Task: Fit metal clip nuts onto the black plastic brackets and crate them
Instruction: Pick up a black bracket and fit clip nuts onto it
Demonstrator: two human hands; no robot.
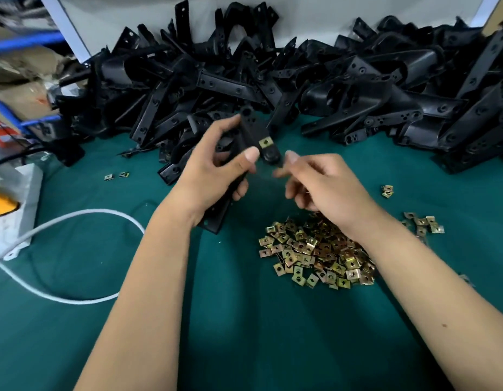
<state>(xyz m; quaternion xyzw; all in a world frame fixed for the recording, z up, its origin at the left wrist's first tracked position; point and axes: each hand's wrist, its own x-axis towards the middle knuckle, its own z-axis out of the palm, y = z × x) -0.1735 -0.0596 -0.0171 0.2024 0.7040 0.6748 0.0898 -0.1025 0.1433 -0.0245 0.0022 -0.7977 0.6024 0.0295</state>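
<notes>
1. No lettering, brand, number or sign can be read anywhere in the head view.
2. The cardboard boxes point(25, 88), left of the heap of black plastic brackets point(273, 77), carry red marks, too blurred to make out.

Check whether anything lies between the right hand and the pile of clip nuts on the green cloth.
Nothing visible does. The right hand hovers just above the pile of clip nuts, its wrist over the pile's far edge, with only open space between. The left hand holds the bracket off to the side, clear of that path.
</notes>
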